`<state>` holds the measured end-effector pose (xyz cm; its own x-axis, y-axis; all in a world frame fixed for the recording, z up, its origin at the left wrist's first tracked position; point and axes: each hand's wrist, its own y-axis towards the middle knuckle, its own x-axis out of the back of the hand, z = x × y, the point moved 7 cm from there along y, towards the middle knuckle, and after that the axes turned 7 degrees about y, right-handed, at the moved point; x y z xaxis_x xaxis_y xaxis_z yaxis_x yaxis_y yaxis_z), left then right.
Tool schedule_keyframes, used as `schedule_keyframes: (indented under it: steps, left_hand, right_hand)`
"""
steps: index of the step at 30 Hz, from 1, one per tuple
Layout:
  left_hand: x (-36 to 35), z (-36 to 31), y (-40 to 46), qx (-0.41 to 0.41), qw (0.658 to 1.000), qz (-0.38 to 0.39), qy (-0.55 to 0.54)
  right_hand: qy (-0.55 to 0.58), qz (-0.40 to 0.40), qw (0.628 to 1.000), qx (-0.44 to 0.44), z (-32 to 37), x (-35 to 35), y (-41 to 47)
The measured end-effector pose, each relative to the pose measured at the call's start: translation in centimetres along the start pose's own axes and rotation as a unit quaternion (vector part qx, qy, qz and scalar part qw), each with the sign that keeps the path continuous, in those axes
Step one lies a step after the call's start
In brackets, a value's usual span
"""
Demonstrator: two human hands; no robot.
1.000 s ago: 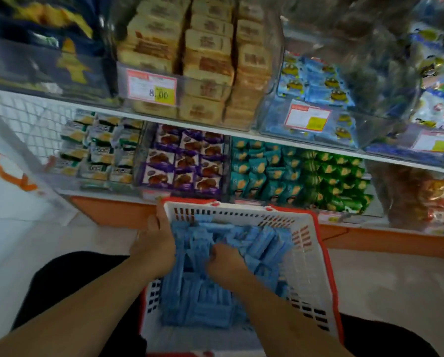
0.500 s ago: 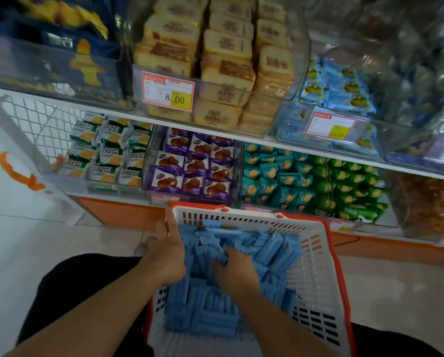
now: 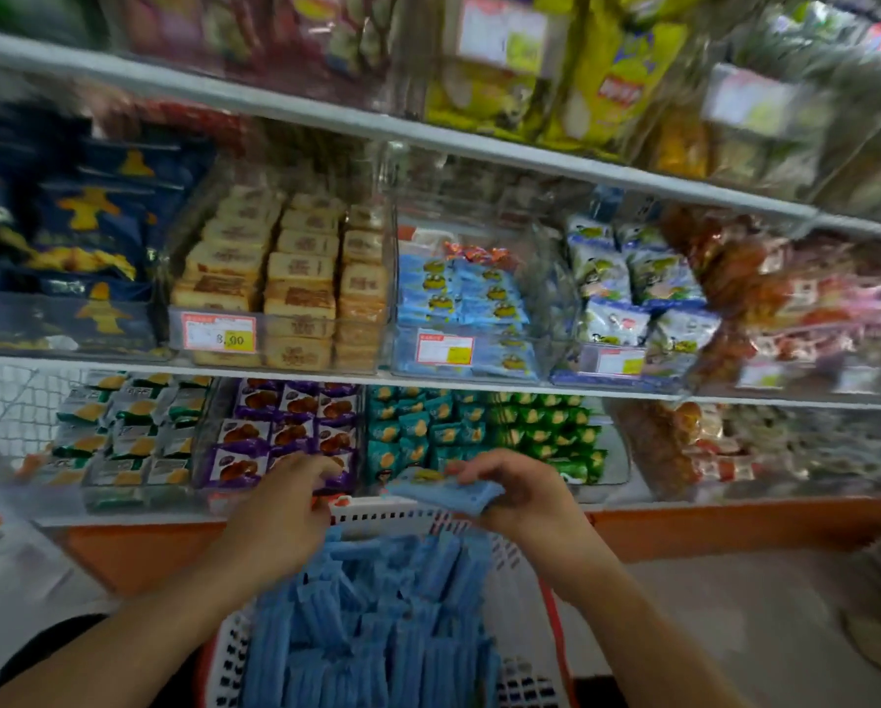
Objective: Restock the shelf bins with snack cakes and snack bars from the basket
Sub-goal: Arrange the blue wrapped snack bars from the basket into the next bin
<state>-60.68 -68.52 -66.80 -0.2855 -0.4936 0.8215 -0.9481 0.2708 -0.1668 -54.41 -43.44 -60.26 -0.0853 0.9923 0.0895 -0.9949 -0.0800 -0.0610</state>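
- Lifting stock: right hand (image 3: pixel 522 490) pinches a blue packet (image 3: pixel 441 494) above the basket (image 3: pixel 535 677).
- Left hand (image 3: pixel 280 518) hovers, fingers loosely curled, empty.
- Next: likely the matching blue bin (image 3: pixel 466 350) on the middle shelf.

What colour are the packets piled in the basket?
Light blue, clearest in the head view: the packets fill the white basket.

The basket (image 3: pixel 525 595) is white latticed plastic with a red rim; the blue snack bars (image 3: pixel 377 631) wear matt film wrappers; the shelf bins (image 3: pixel 484 278) are clear glossy plastic; the shelf edge (image 3: pixel 428 378) looks smooth white-painted metal.
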Motion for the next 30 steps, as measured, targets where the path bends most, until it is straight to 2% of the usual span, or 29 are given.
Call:
schedule_keyframes:
  steps: [2, 5, 7, 9, 13, 15, 17, 19, 20, 24, 30]
  left_hand:
    - [4.0, -6.3, -0.6, -0.096, 0.994, -0.014, -0.047]
    - [8.5, -14.8, -2.9, -0.221, 0.975, 0.000, -0.017]
    - [9.9, -18.5, -3.9, -0.262, 0.964, 0.020, 0.042]
    - [10.2, -20.5, -4.0, -0.265, 0.960, 0.020, 0.089]
    - [11.2, -22.2, -4.0, -0.237, 0.960, -0.116, 0.094]
    - [10.9, -21.9, -3.4, -0.164, 0.974, -0.144, 0.063]
    - [9.5, -21.4, -2.3, -0.075, 0.991, -0.091, -0.063]
    - [7.9, -21.3, -1.3, 0.000, 0.974, -0.013, -0.225]
    - [7.3, -21.3, -0.8, 0.023, 0.962, 0.017, -0.270]
    - [6.7, -21.7, 0.4, 0.045, 0.948, 0.079, -0.305]
    - [6.7, -22.6, 3.5, 0.040, 0.946, 0.106, -0.304]
  right_hand:
    - [0.006, 0.011, 0.999, 0.051, 3.4, 0.7, -0.5]
    - [0.039, 0.029, 0.995, 0.087, 7.2, 1.4, -1.6]
    - [0.041, 0.027, 0.994, 0.099, 8.8, 2.1, -2.2]
    - [0.042, 0.013, 0.992, 0.120, 9.8, 2.9, -2.4]
    - [0.053, -0.080, 0.983, 0.160, 10.1, 5.2, -2.6]
    - [0.029, -0.136, 0.974, 0.180, 10.0, 6.0, -2.9]
    - [-0.062, -0.178, 0.958, 0.218, 10.2, 6.0, -3.5]
    - [-0.183, -0.188, 0.928, 0.264, 10.6, 5.0, -4.0]
    - [-0.223, -0.180, 0.915, 0.283, 10.7, 4.3, -4.2]
    - [-0.257, -0.137, 0.908, 0.302, 10.2, 3.0, -4.1]
    - [-0.216, -0.123, 0.922, 0.298, 9.1, 4.0, -2.3]
